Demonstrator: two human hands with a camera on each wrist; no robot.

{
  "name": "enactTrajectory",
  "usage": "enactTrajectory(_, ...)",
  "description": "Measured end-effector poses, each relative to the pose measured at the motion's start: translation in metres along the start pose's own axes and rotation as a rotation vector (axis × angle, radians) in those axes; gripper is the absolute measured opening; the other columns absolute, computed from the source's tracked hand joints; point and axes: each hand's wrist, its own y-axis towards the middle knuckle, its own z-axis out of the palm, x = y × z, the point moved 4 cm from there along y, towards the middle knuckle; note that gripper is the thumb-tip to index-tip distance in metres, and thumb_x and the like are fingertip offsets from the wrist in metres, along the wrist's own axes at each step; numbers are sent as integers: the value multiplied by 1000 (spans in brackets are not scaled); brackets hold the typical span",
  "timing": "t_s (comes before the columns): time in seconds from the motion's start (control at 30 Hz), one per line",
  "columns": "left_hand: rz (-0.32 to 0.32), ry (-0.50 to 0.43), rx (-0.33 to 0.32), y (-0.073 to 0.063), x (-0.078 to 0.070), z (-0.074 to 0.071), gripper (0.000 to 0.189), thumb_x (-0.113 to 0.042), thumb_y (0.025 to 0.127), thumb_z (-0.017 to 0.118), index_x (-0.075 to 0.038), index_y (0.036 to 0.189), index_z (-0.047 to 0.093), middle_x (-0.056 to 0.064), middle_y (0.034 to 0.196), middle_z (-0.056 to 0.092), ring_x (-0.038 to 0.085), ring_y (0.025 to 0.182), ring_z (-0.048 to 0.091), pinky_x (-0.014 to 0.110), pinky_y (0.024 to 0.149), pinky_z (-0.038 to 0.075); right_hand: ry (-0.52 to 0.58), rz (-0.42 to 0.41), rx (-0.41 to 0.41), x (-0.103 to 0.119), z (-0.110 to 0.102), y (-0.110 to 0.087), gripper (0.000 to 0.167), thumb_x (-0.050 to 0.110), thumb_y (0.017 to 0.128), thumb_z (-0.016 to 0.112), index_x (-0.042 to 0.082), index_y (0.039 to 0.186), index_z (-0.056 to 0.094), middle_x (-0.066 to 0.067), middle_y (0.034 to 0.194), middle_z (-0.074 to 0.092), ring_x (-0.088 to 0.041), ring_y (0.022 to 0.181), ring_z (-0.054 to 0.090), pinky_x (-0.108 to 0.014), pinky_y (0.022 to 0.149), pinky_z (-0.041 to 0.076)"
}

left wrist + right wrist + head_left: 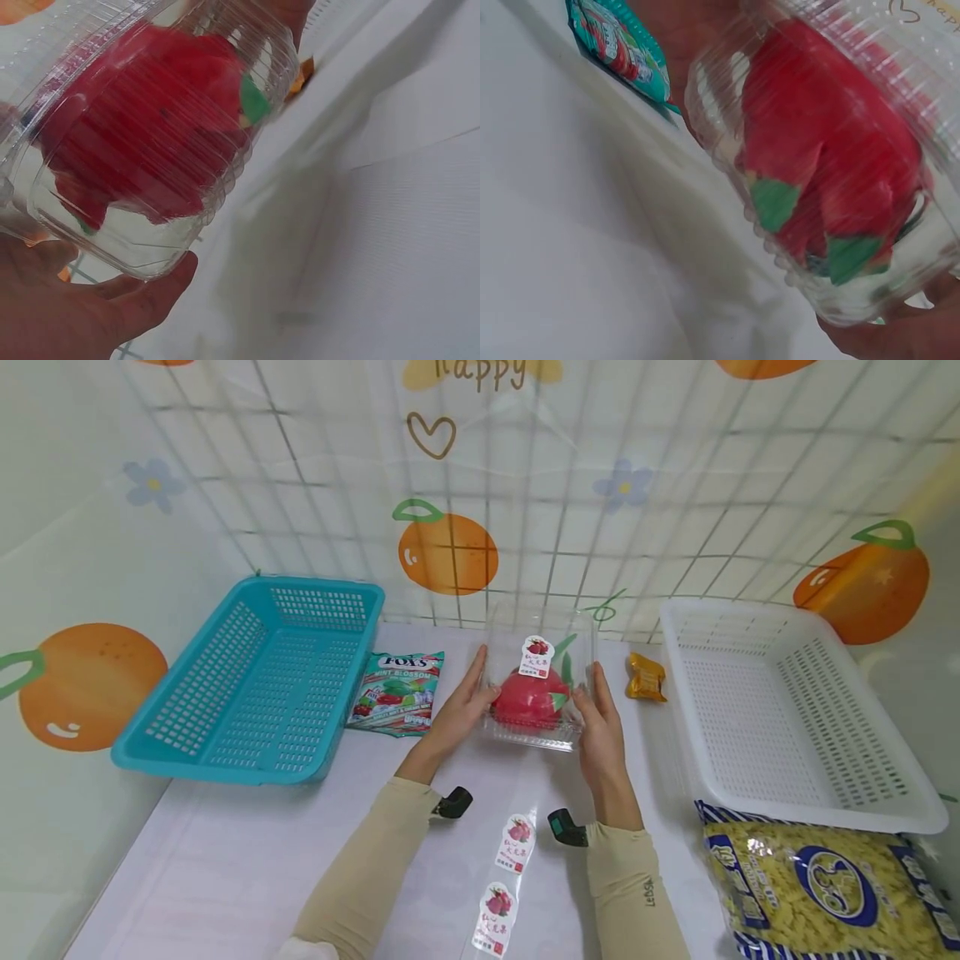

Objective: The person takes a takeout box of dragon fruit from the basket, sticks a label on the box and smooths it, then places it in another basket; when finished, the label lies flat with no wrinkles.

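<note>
Both hands hold a clear plastic clamshell box (536,739) above the white table, one at each side. My left hand (459,714) grips its left side, thumb on the near face, and my right hand (603,731) grips the opposite side in the same way. Inside sits a red dragon fruit (525,697) with green-tipped scales, also seen through the ribbed plastic in the left wrist view and the right wrist view. A white dragon fruit sticker (536,657) is on the lid. The box tilts so its lid faces the head camera.
A strip of stickers (497,917) lies between the forearms. Left are a teal basket (318,768) and a Fox's candy bag (397,693). Right are a small orange-wrapped snack (646,678), a white basket (825,817) and a bag of yellow pasta (832,885). A printed curtain stands behind.
</note>
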Motion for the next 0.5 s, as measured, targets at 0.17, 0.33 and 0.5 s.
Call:
enactTrajectory(0.17,-20,13,4,-3,-5,-2,76,-34,103,48,-30,166,5,-11,173,0,19,161,-3,59,127,9,-9,-10,-10,4,3,-4,65,27,108,45,32,165,15,18,171,11,-11,160,4,-40,131,13)
enactTrajectory(0.33,-41,-3,8,-5,-8,-6,77,-40,103,51,-35,165,6,-13,173,1,18,161,-3,58,128,10,-12,-13,-18,7,6,-6,64,27,108,45,32,165,15,18,171,12,-10,160,2,-39,130,15)
enactTrajectory(0.5,-39,-41,8,-7,-12,-10,78,-39,102,53,-33,165,7,-12,173,1,19,161,-3,59,128,9,-37,3,-39,10,10,-7,64,29,108,45,33,165,16,20,171,12,-9,160,2,-39,130,15)
